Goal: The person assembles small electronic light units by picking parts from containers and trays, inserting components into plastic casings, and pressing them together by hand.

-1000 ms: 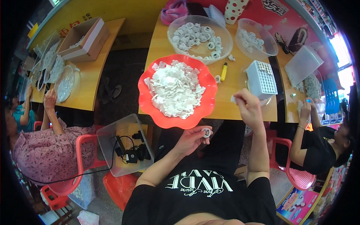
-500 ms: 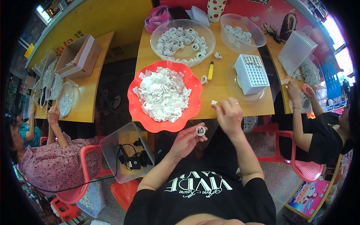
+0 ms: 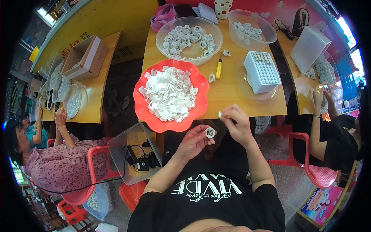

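The person's left hand [image 3: 192, 142] pinches a round white part [image 3: 210, 132] just on the near side of the red bowl [image 3: 202, 94], toward its right. The right hand [image 3: 237, 124], right of the bowl, grips a small white piece [image 3: 220, 114] between thumb and finger. White chips [image 3: 170, 94] heap inside the bowl. Beyond it sits a clear tub [image 3: 191, 49] of round parts; to its right lie a yellow screwdriver [image 3: 219, 70] and, farther off, a white rack [image 3: 254, 75].

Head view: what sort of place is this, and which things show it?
Probably a small hand-assembly workshop, judging by the red bowl heaped with flat white pieces, the clear tub of round white parts, and people seated at side tables.
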Available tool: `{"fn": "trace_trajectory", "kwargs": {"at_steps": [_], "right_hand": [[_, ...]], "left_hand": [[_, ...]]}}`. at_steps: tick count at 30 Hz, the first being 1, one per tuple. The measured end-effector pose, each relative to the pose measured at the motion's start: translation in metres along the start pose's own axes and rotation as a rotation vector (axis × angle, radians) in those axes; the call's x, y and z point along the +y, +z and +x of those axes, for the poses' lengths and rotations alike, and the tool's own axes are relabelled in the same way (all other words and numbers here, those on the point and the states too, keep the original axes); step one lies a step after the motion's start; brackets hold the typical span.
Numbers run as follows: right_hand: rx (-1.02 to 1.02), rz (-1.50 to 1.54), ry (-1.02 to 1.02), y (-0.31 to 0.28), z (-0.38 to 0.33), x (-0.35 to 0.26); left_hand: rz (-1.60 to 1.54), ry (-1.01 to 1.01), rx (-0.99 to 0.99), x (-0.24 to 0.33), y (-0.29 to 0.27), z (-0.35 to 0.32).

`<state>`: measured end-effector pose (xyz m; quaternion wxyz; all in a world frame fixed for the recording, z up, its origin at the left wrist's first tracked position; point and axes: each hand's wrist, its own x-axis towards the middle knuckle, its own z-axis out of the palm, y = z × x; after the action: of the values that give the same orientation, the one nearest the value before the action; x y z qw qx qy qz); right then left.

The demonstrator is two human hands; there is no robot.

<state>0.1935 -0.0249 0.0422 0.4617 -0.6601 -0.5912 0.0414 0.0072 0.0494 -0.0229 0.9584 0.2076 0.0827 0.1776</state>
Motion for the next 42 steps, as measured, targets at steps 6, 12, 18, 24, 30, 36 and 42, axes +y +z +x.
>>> {"fn": "trace_trajectory", "kwargs": {"at_steps": [6, 12, 18, 24, 30, 36, 42], "right_hand": [[-0.172, -0.044, -0.205, -0.014, -0.025, -0.036], [-0.124, -0.144, -0.207, -0.003, -0.035, -0.040], [-0.145, -0.172, -0.248, -0.006, -0.031, -0.042], [-0.200, -0.231, -0.343, -0.004, -0.029, -0.039], [-0.222, -0.244, -0.332, -0.003, -0.030, -0.041], [-0.293, -0.232, -0.339, -0.004, -0.029, -0.040], [-0.075, 0.227, 0.246, 0.010, -0.045, -0.028]], "left_hand": [[-0.014, -0.047, -0.007, -0.003, 0.000, 0.002], [0.005, -0.098, 0.017, -0.007, 0.005, 0.002], [0.059, -0.133, 0.007, -0.005, 0.006, 0.001], [0.100, -0.143, 0.040, -0.007, 0.006, 0.000], [0.088, -0.135, 0.036, -0.009, 0.008, -0.001], [0.103, -0.135, 0.029, -0.009, 0.007, -0.001], [0.182, -0.127, 0.099, -0.009, 0.013, 0.002]]}}
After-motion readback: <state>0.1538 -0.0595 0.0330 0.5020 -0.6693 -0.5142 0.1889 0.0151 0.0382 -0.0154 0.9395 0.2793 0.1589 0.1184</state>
